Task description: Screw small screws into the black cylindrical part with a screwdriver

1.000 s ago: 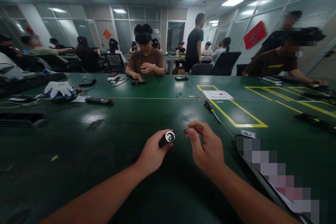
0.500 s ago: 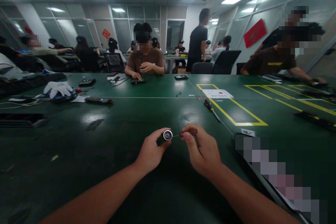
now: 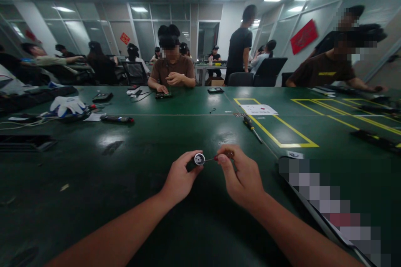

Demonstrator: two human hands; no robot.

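Between the thumb and fingers of my left hand is a small round part with a silvery rim, its open end facing me. Its inside is dark with pale details too small to name. My right hand is closed round the handle of a small screwdriver, reddish near its collar. The thin shaft points left and its tip meets the right side of the round part's rim. Whether the tip sits in a screw I cannot tell. Both hands are above the green table.
A larger black and yellow screwdriver lies beyond my right hand. Further off are a paper sheet, a dark pen-like tool and white gloves. A dark-edged tray or board lies at right. Co-workers sit opposite.
My hands hold nearly the same pose, with the screwdriver tip still at the round part. The view has shifted slightly.
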